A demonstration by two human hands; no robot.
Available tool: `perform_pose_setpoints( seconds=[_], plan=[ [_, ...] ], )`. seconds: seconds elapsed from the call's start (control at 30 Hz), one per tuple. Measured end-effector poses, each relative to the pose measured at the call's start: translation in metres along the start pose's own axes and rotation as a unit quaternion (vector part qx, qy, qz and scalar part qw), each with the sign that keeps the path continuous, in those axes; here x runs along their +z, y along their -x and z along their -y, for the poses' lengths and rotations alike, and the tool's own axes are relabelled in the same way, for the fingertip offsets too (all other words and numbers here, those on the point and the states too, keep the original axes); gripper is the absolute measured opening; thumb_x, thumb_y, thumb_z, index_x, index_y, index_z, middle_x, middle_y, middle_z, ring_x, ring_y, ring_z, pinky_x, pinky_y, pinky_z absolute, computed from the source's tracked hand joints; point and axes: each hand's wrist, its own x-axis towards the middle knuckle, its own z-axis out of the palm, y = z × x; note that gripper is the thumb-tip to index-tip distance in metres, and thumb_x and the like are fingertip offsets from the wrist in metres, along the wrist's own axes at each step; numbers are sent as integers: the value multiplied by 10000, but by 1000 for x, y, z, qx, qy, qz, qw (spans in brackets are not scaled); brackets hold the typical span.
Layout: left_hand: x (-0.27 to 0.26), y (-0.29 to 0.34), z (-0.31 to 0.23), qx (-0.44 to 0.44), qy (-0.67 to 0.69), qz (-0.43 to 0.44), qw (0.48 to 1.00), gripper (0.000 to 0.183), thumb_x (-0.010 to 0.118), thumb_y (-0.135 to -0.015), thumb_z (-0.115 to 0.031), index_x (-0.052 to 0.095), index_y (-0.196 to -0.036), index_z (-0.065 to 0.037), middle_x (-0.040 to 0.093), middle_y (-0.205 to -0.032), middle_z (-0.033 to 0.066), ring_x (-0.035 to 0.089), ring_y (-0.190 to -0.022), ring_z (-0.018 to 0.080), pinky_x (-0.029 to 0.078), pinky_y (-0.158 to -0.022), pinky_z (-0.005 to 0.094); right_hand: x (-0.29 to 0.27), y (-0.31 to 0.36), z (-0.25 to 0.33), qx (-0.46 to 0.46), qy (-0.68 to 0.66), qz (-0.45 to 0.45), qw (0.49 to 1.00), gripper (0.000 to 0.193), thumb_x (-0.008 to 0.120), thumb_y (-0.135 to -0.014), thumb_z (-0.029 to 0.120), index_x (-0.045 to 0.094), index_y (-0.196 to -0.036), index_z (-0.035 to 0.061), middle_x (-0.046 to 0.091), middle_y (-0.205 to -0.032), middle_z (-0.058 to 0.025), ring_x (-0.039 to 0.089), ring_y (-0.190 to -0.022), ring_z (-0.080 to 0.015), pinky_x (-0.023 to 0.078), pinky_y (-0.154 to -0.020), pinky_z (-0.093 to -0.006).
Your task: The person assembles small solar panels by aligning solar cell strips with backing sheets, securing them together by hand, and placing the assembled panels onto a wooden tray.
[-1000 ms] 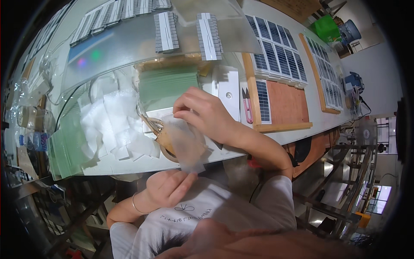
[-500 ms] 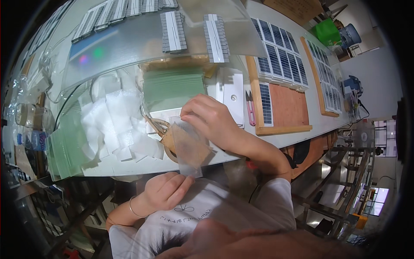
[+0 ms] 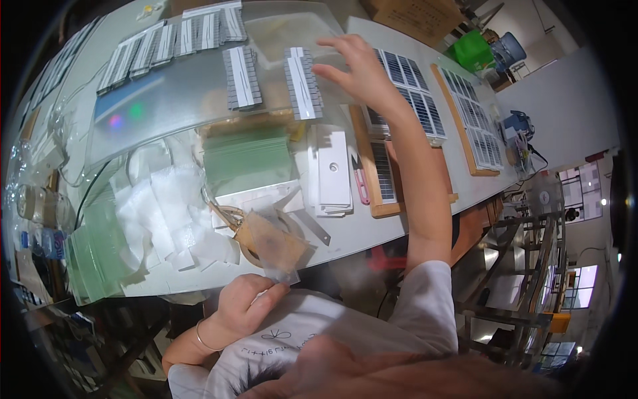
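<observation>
- Head view: your right hand (image 3: 359, 70) has left the far end of the translucent sheet (image 3: 276, 247) since half a second ago and now reaches across the raised clear panel (image 3: 174, 118).
- Its fingers are spread, thumb apart from forefinger, beside the right-hand bundle of grey-and-white strips (image 3: 304, 86); whether the thumb touches it, you cannot tell from here.
- Your left hand (image 3: 243, 303) stays just off the tabletop's (image 3: 355, 241) near edge, fingers pinching the sheet's near end.
- That sheet lies over the tan pad (image 3: 298, 253) by the near edge. With only one end held, its far end could likely lift or skew, so the left pinch seems worth keeping.
- Left of the pad, white foam pieces (image 3: 178, 199) spread toward the near edge; beyond it stands a stack of green plates (image 3: 249, 159).
- To its right, a thin metal strip (image 3: 318, 231) lies near the edge, with white plates (image 3: 333, 179) and pink-handled snips (image 3: 361, 183) farther in.
- Your right forearm crosses above the wooden tray (image 3: 389, 209) of solar panels (image 3: 425, 110), so a low return could brush them.
</observation>
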Motion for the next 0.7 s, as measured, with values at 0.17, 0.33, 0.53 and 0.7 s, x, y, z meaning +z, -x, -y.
perform_pose_setpoints(
  seconds=[0.17, 0.33, 0.53, 0.7],
  plan=[
    [-2, 0, -6, -12, -14, -39, 999, 333, 847, -722, -59, 729, -1033, -72, 629, -879, 49, 613, -745, 224, 492, -601, 327, 20, -32, -16, -20, -22, 133, 991, 569, 839, -807, 447, 706, -1285, 168, 590, -1321, -203, 464, -1341, -379, 381, -1134, -437],
    [-6, -1, -8, -24, -16, -46, 999, 329, 856, -713, -47, 730, -1015, -79, 626, -861, 46, 605, -730, 225, 488, -596, 327, 31, -47, -29, -1, -43, 128, 991, 457, 862, -803, 359, 736, -1190, 151, 605, -1320, -143, 506, -1314, -323, 441, -1079, -424],
    [-7, -1, -9, -27, -14, -59, 998, 314, 843, -716, -23, 722, -1002, -72, 627, -858, 48, 605, -729, 229, 488, -594, 338, 32, -63, -36, 15, -44, 126, 991, 420, 865, -784, 371, 754, -1120, 146, 632, -1266, -155, 517, -1285, -344, 438, -1070, -437],
    [-10, 1, -11, -33, -9, -60, 998, 320, 829, -720, -4, 714, -1012, -68, 623, -870, 57, 608, -743, 233, 491, -602, 341, 35, -74, -29, 28, -75, 133, 988, 457, 871, -767, 424, 753, -1074, 105, 683, -1215, -166, 563, -1251, -345, 454, -1055, -446]
  ],
)
